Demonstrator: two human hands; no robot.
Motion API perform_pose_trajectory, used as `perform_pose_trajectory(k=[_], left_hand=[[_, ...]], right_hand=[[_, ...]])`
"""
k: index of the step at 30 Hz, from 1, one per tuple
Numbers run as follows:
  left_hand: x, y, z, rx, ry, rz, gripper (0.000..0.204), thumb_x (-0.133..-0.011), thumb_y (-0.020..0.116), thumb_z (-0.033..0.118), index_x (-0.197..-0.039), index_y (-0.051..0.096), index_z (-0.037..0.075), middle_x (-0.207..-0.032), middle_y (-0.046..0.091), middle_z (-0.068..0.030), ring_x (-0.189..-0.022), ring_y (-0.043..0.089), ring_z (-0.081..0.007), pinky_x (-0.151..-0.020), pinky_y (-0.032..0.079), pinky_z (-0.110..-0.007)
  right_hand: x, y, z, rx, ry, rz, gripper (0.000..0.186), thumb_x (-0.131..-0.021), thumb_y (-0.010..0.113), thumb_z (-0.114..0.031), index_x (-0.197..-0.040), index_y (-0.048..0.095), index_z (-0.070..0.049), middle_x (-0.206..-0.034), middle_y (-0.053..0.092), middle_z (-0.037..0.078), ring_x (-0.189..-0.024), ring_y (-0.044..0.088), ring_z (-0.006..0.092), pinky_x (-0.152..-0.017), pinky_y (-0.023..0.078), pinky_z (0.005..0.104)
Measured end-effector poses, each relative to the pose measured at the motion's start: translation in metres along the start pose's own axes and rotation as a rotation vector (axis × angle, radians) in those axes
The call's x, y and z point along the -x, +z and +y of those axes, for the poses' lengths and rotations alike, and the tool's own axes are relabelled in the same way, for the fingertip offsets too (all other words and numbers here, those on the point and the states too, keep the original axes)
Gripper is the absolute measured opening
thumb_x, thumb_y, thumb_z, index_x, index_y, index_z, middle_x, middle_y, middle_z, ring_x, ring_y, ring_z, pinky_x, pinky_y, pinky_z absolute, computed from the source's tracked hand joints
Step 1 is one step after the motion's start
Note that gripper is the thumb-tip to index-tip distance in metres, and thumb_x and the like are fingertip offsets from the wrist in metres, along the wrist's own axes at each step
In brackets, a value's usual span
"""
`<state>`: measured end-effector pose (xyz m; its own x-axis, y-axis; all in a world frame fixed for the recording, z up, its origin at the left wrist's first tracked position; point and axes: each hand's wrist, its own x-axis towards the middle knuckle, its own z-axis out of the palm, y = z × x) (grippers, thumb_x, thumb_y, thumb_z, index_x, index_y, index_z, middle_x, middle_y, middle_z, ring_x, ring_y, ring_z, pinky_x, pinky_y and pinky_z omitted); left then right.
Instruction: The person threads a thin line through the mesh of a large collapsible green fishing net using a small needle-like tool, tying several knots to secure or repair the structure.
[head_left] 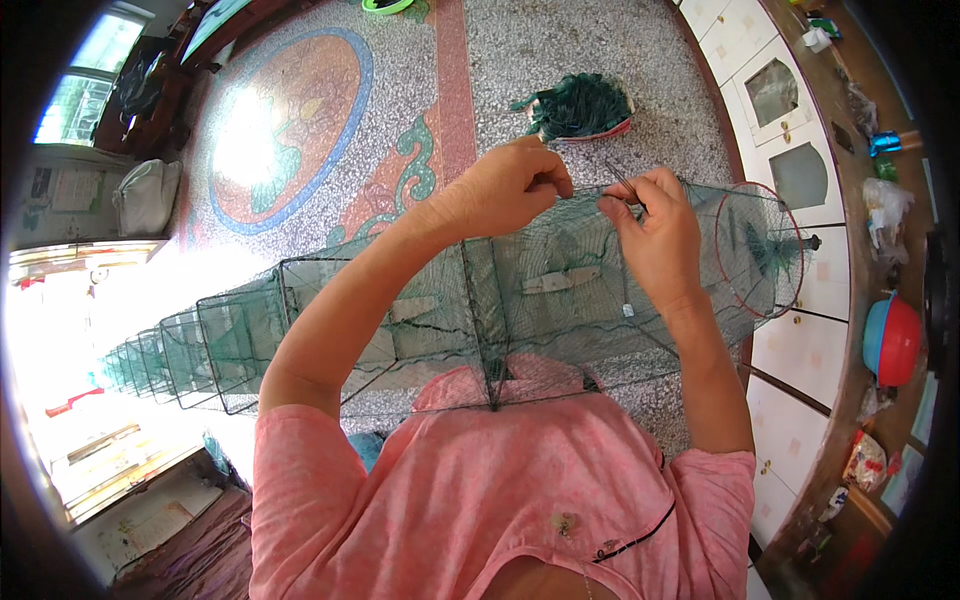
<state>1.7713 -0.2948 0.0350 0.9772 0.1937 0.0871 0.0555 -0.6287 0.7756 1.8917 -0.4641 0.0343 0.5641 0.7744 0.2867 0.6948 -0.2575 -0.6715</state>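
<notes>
Speckled floor (580, 40), green net (590, 325), white tag (628, 311)

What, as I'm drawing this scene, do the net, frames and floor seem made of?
Net: likely synthetic cord, matte green; it looks fine and see-through.
Frames: perhaps metal rod with a dark finish, being thin yet stiff-looking; plastic is possible.
Floor: apparently polished terrazzo, from its speckled chips and glare.

Mesh trap (550, 320) runs left to right before the person (520, 480); bundle (585, 108), seemingly netting, lies beyond; cabinets (800, 345) stand right.
</notes>
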Motion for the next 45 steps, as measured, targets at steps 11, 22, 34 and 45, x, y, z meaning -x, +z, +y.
perform_pose_trajectory(k=[11,22,34,45], left_hand=[[-0.005,-0.001,-0.012,0.392,-0.288,-0.068,0.016,-0.083,0.063,0.018,-0.085,0.061,0.002,-0.074,0.059,-0.001,-0.068,0.051,-0.0084,-0.061,0.043,-0.026],[-0.004,-0.005,-0.004,0.472,-0.389,-0.1,0.017,-0.084,0.062,0.018,-0.083,0.061,0.001,-0.072,0.056,-0.0001,-0.066,0.049,-0.0077,-0.059,0.042,-0.025],[0.0,0.003,-0.012,0.574,-0.307,0.069,0.011,-0.087,0.054,0.009,-0.097,0.056,0.003,-0.074,0.053,0.0004,-0.062,0.046,-0.0065,-0.053,0.039,-0.023],[-0.001,-0.006,0.004,0.877,-0.326,0.171,0.015,-0.094,0.044,0.01,-0.105,0.052,0.003,-0.076,0.051,0.0006,-0.059,0.044,-0.0047,-0.051,0.036,-0.02]], right_hand=[[0.009,-0.024,-0.044,-0.231,0.167,-0.204,0.021,-0.085,0.057,-0.012,-0.103,0.05,-0.004,-0.087,0.056,0.01,-0.073,0.06,0.031,-0.06,0.046,0.0383],[0.024,0.008,-0.02,-0.035,0.044,-0.15,0.006,-0.079,0.061,-0.003,-0.084,0.057,-0.004,-0.084,0.053,0.01,-0.068,0.058,0.0289,-0.058,0.047,0.0359],[0.012,0.035,-0.033,-0.044,-0.036,-0.025,0.013,-0.08,0.055,-0.003,-0.093,0.05,-0.003,-0.092,0.053,0.016,-0.082,0.056,0.0369,-0.068,0.046,0.0438],[-0.013,0.029,-0.028,-0.078,0.0,-0.06,0.013,-0.077,0.066,-0.016,-0.083,0.058,-0.009,-0.078,0.057,0.007,-0.071,0.058,0.0284,-0.059,0.047,0.0383]])
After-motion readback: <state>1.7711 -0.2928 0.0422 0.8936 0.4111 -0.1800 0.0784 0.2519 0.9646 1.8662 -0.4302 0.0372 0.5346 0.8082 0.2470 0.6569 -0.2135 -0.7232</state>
